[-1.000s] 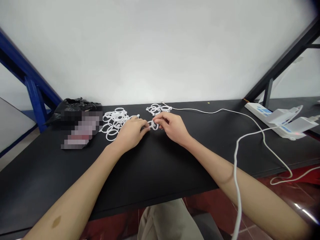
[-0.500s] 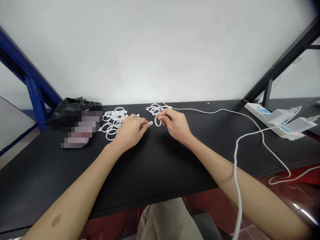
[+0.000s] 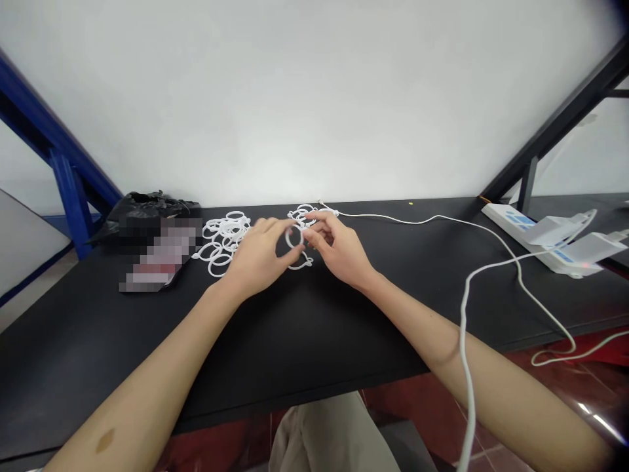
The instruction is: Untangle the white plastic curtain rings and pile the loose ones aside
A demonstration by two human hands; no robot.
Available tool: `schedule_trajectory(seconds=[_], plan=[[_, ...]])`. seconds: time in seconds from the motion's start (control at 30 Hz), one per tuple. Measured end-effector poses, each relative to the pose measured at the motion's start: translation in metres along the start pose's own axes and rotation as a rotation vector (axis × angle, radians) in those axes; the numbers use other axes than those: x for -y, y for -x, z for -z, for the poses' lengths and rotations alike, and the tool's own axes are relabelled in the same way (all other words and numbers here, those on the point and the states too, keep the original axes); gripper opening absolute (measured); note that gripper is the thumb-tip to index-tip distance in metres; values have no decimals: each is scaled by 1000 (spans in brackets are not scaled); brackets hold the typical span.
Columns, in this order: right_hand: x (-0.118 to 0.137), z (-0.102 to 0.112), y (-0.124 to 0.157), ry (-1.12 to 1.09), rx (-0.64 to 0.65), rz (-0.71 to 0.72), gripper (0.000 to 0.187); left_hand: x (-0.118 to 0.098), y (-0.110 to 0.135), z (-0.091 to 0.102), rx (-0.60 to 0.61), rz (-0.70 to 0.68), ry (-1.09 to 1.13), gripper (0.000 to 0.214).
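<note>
A white plastic curtain ring [image 3: 287, 244] is held up between my two hands, its loop facing me. My left hand [image 3: 260, 255] curls around its left side, thumb below and fingers above. At the ring's right edge are the thumb and fingers of my right hand [image 3: 341, 249], closed in a loose pinch; the exact contact is partly hidden. Under the held ring, another white ring [image 3: 305, 263] with a small eyelet lies on the black table [image 3: 314, 328]. Left of my left hand is a heap of similar rings [image 3: 221, 249]. Behind the hands sits a smaller pile of rings [image 3: 301, 214].
A black plastic bag [image 3: 147, 203] and a blurred-out flat object [image 3: 162, 255] lie at the left. On the right, a white power strip [image 3: 521, 229] carries plugged-in chargers. A white cable [image 3: 464, 328] crosses in front of my right forearm. A pale wall [image 3: 314, 98] stands behind.
The ring in my right hand has moved left and turned its face toward me, and my left hand has taken hold of it. The ring my left fingers were touching now lies below.
</note>
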State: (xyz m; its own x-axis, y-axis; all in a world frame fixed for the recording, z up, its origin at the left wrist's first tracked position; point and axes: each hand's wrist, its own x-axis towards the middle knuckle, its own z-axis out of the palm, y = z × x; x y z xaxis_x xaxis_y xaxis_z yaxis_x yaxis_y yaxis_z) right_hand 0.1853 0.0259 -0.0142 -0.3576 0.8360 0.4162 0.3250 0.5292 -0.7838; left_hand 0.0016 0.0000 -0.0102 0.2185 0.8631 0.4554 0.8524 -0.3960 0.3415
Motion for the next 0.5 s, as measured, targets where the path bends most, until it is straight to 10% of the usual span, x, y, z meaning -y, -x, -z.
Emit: schedule_trajectory(seconds=[0.13,0.3,0.5], plan=[[-6,0,2,323,153,34,36,23,-4,7,-131,203,-289,51],[-7,2,3,524,314,1,28,48,-3,14,106,433,-410,51],[-10,5,1,564,300,-35,27,51,-1,17,120,553,-393,54]])
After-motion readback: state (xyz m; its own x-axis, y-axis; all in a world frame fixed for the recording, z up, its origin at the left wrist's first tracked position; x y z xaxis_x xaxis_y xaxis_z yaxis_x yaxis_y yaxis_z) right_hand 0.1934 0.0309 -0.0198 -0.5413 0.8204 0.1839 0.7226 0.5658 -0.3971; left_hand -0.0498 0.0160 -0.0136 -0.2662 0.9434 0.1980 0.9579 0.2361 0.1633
